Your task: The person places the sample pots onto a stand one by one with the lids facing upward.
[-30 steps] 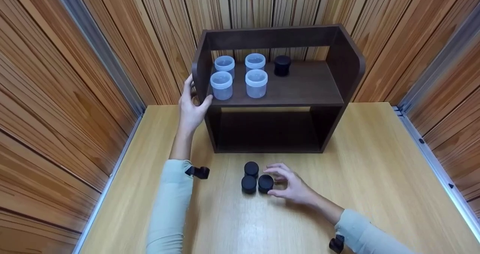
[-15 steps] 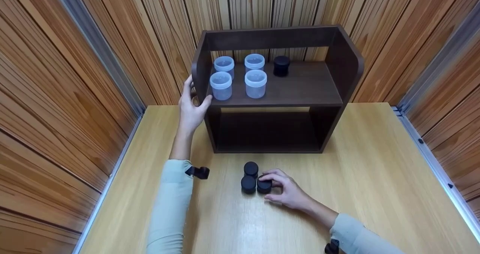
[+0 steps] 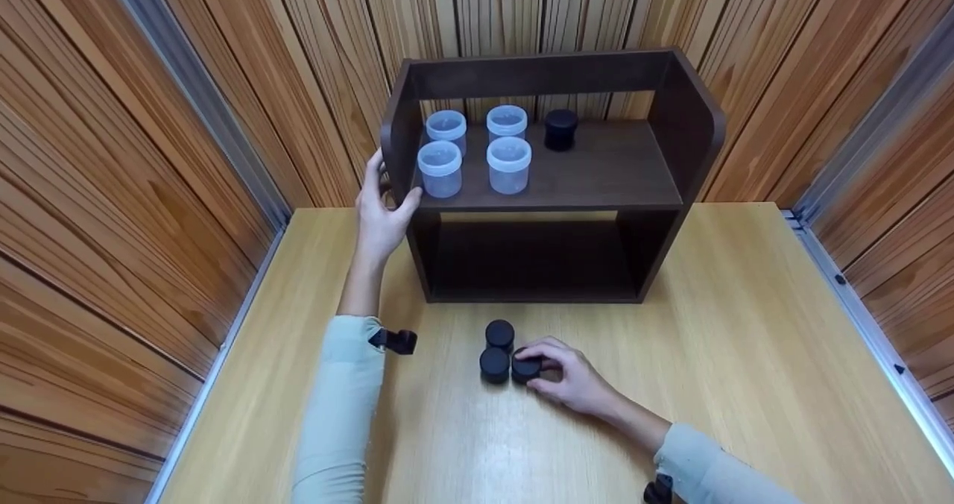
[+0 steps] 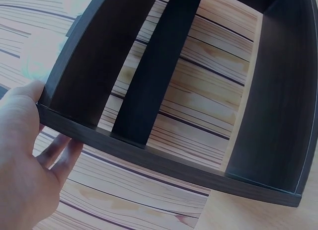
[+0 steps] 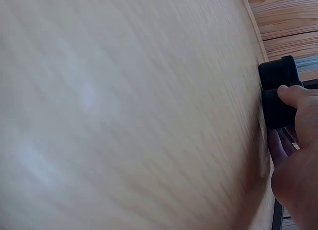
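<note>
My left hand grips the left side panel of a dark brown two-tier shelf, thumb in front and fingers behind, as the left wrist view also shows. On the table, my right hand holds a small black lidded jar between thumb and fingers. Two more black jars stand beside it, one at the back and one to the left. In the right wrist view, the thumb lies against the held jar, which stands upright on the table.
On the upper tier, several translucent jars stand in two rows at the left. A black jar stands to their right. Wood-patterned walls enclose the wooden table at the back and sides.
My right hand has moved slightly left and closed its fingers round the nearest-right black jar. The left hand has stayed on the shelf's side panel.
</note>
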The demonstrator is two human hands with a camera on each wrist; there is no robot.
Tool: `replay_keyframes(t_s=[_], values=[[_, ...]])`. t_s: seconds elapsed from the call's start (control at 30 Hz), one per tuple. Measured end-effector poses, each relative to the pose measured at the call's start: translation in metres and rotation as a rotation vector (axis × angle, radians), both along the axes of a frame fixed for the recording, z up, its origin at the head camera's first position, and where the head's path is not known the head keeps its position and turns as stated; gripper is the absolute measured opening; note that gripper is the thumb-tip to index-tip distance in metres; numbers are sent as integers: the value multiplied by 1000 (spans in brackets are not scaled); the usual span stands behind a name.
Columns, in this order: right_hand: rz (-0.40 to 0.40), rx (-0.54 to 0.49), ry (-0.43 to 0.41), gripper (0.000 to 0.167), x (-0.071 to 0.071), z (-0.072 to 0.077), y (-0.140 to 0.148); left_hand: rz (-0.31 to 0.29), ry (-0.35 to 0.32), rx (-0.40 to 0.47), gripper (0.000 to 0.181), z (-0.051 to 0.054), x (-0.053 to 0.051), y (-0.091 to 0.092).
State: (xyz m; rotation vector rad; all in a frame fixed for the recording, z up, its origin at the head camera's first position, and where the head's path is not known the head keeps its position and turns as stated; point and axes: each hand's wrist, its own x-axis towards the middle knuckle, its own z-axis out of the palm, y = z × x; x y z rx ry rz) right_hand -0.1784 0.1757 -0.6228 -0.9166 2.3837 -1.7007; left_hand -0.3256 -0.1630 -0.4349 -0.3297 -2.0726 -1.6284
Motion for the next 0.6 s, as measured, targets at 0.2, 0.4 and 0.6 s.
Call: replay_keyframes(t_s=[0.2,0.4,0.6], values=[[-9,-4,1,42,0,1,0,2,-5,-4,75,1,0,0],[-2,-33,-12,39,1,5,-1,10,3,1,76,1,0,0],[-2,-44,-5,39,1,12,-1,-6,28,10,75,0,-1,0]])
